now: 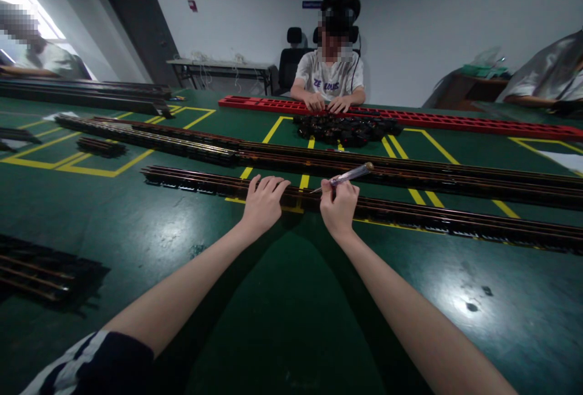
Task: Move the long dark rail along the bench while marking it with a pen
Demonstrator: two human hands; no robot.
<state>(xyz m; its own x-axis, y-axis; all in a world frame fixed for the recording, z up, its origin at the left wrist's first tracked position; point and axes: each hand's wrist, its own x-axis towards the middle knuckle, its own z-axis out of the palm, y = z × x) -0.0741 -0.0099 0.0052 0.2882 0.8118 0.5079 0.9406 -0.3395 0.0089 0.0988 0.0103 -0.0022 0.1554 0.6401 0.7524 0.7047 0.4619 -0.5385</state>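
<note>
- Pinched between the thumb and fingers of the right hand, a clear-handled screwdriver slants down, tip right at a long dark strip, contact too small to confirm
- Over on the left hand, fingers lie slightly apart across that same strip; whether they squeeze it, I cannot tell
- It stretches crosswise on the green worktop, well short of the far edge, where a red rail lies
- Looks fairly stiff, yet so long it could bow; glossy, so perhaps slippery
- Best hold, I'd judge: both long edges, hands well apart
</note>
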